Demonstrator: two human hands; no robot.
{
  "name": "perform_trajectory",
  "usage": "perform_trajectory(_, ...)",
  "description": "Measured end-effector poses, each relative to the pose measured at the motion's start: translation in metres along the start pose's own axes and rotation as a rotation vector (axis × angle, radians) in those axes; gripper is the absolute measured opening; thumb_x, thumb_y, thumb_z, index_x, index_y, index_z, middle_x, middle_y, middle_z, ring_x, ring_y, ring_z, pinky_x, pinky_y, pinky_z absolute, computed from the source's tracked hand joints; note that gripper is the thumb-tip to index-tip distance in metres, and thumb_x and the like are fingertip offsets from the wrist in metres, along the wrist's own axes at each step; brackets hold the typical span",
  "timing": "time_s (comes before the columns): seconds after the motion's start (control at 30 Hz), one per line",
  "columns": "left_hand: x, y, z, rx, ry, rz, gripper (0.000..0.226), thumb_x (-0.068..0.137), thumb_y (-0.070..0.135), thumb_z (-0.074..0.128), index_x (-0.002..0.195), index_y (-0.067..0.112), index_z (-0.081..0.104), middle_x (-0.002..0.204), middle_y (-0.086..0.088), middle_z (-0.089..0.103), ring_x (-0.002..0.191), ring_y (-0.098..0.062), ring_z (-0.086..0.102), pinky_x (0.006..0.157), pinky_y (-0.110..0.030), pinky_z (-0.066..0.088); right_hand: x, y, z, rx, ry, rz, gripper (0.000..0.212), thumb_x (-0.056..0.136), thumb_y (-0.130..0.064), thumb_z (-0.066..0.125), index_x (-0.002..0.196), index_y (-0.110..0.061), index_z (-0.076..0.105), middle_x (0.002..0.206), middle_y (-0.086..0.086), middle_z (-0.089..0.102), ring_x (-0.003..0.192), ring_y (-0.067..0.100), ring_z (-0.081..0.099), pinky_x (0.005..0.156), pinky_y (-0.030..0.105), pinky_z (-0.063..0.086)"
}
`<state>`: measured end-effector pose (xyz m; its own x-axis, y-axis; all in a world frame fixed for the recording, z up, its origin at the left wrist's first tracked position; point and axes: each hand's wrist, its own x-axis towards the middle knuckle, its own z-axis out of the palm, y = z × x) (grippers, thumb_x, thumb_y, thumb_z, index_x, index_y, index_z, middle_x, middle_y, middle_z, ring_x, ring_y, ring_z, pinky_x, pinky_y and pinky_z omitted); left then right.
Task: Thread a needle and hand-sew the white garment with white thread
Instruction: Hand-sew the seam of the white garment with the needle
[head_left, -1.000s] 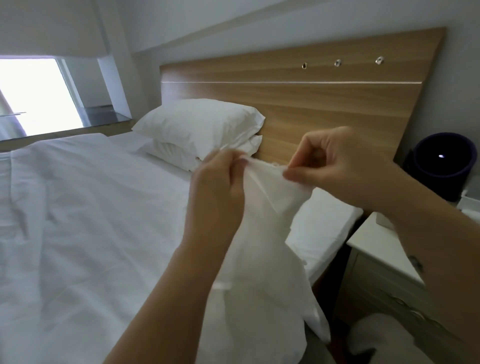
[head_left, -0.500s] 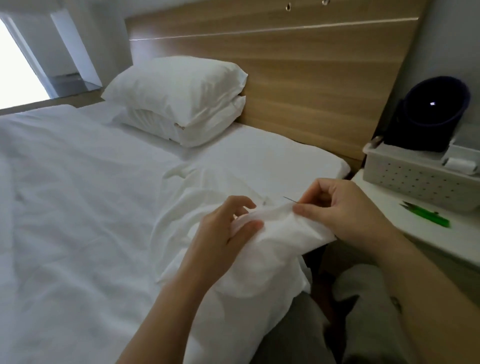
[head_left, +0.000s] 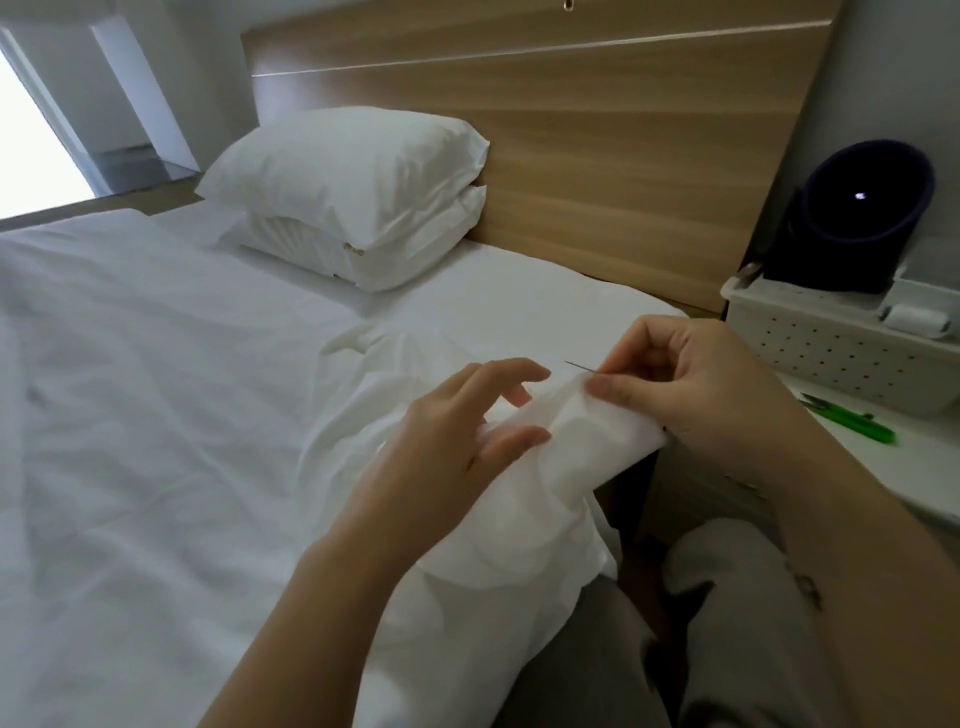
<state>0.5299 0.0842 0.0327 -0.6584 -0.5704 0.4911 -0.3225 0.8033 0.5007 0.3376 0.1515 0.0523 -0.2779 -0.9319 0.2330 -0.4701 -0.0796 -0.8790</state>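
Across 9 o'clock, white bed (head_left: 156, 415); wooden headboard (head_left: 597, 156) at 12; two stacked pillows (head_left: 353, 176) toward 11. At centre, white garment (head_left: 571, 457) bunched over the bed edge. At 3 o'clock, perforated white basket (head_left: 831, 358). Left hand (head_left: 457, 441) on the garment, fingers spread and almost straight, thumb resting on the cloth. Right hand (head_left: 701, 384) curled, pinching garment fold and needle (head_left: 579, 367), tip toward 10 o'clock. Green thread snips (head_left: 852, 423) just below the basket.

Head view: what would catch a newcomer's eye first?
Centre frame, the right hand pinches a needle, tip pointing left, at a raised fold of the white garment, with the left hand resting on the cloth beside it. Green snips lie on the nightstand at right.
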Motion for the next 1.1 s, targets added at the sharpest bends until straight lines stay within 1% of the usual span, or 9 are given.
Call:
perform_trajectory(0.07, -0.001, -0.004, 0.003, 0.023, 0.06, -0.002, 0.029, 0.087, 0.052, 0.054, 0.112, 0.039, 0.051, 0.093, 0.028, 0.054, 0.072, 0.01, 0.056, 0.071, -0.002, 0.042, -0.001, -0.003, -0.001, 0.011, -0.002, -0.013, 0.011, 0.077, -0.018, 0.076, 0.075, -0.019, 0.065, 0.072, -0.01, 0.069, 0.066, 0.0, 0.063, 0.058, 0.008, 0.047)
perform_trajectory(0.17, -0.002, -0.002, 0.01, 0.103, 0.257, 0.019, 0.02, 0.084, 0.032, 0.071, 0.1, 0.021, 0.066, 0.091, 0.014, 0.064, 0.069, 0.001, 0.059, 0.064, -0.012, 0.05, -0.002, -0.008, -0.001, 0.031, -0.002, -0.047, 0.011, 0.077, -0.018, 0.076, 0.075, -0.02, 0.065, 0.072, -0.007, 0.069, 0.065, 0.002, 0.063, 0.058, 0.01, 0.048)
perform_trajectory(0.3, -0.001, 0.004, 0.02, 0.158, 0.466, 0.059, 0.016, 0.083, 0.021, 0.071, 0.093, 0.01, 0.074, 0.089, 0.001, 0.071, 0.074, -0.006, 0.064, 0.065, -0.015, 0.053, -0.002, -0.018, -0.001, 0.036, 0.02, -0.111, 0.012, 0.076, -0.016, 0.075, 0.074, -0.021, 0.065, 0.075, -0.008, 0.07, 0.071, 0.005, 0.066, 0.063, 0.012, 0.052)
perform_trajectory(0.4, -0.003, 0.005, 0.024, 0.169, 0.531, 0.063, 0.012, 0.087, 0.016, 0.068, 0.093, 0.007, 0.075, 0.088, -0.001, 0.072, 0.079, -0.006, 0.062, 0.071, -0.01, 0.048, -0.002, -0.024, -0.001, 0.043, 0.037, -0.154, 0.014, 0.075, -0.012, 0.076, 0.072, -0.02, 0.065, 0.074, -0.006, 0.07, 0.07, 0.005, 0.066, 0.064, 0.012, 0.052)
perform_trajectory(0.53, -0.005, 0.008, 0.023, 0.065, 0.536, 0.018, 0.011, 0.088, 0.013, 0.066, 0.093, 0.009, 0.075, 0.084, 0.004, 0.07, 0.081, 0.0, 0.059, 0.074, -0.003, 0.043, -0.003, -0.024, -0.003, 0.021, 0.027, -0.161, 0.012, 0.074, -0.012, 0.076, 0.073, -0.019, 0.066, 0.076, -0.006, 0.071, 0.073, 0.006, 0.067, 0.068, 0.013, 0.053)
perform_trajectory(0.67, -0.008, 0.017, 0.014, -0.164, 0.393, -0.123, 0.007, 0.089, 0.026, 0.064, 0.086, 0.025, 0.07, 0.076, 0.023, 0.064, 0.083, 0.01, 0.059, 0.072, 0.0, 0.04, -0.007, -0.02, -0.007, -0.038, -0.011, -0.149, 0.013, 0.074, -0.015, 0.076, 0.073, -0.022, 0.067, 0.077, -0.009, 0.071, 0.075, 0.006, 0.068, 0.069, 0.015, 0.053)
perform_trajectory(0.77, -0.01, 0.015, 0.008, -0.254, 0.285, -0.176, 0.014, 0.083, 0.021, 0.069, 0.077, 0.033, 0.068, 0.074, 0.021, 0.067, 0.079, 0.009, 0.061, 0.07, -0.002, 0.041, -0.009, -0.018, -0.01, -0.053, -0.089, -0.121, 0.014, 0.072, -0.015, 0.077, 0.07, -0.024, 0.068, 0.075, -0.009, 0.071, 0.072, 0.005, 0.067, 0.065, 0.015, 0.052)
perform_trajectory(0.93, -0.012, 0.008, 0.002, -0.261, 0.206, -0.078, 0.017, 0.081, 0.015, 0.074, 0.079, 0.031, 0.07, 0.079, 0.014, 0.065, 0.078, 0.002, 0.061, 0.069, -0.005, 0.042, -0.01, -0.028, -0.023, 0.053, -0.334, -0.028, 0.014, 0.06, -0.034, 0.073, 0.069, -0.023, 0.071, 0.077, -0.003, 0.073, 0.074, 0.008, 0.07, 0.066, 0.016, 0.054)
perform_trajectory(1.1, -0.012, 0.003, 0.0, -0.192, 0.263, 0.092, 0.009, 0.078, 0.015, 0.077, 0.083, 0.021, 0.072, 0.081, 0.015, 0.062, 0.079, 0.007, 0.059, 0.07, -0.003, 0.041, 0.006, -0.049, -0.031, -0.011, -0.214, -0.215, 0.021, 0.06, -0.037, 0.069, 0.076, -0.025, 0.07, 0.086, -0.007, 0.074, 0.085, 0.013, 0.07, 0.081, 0.023, 0.056)
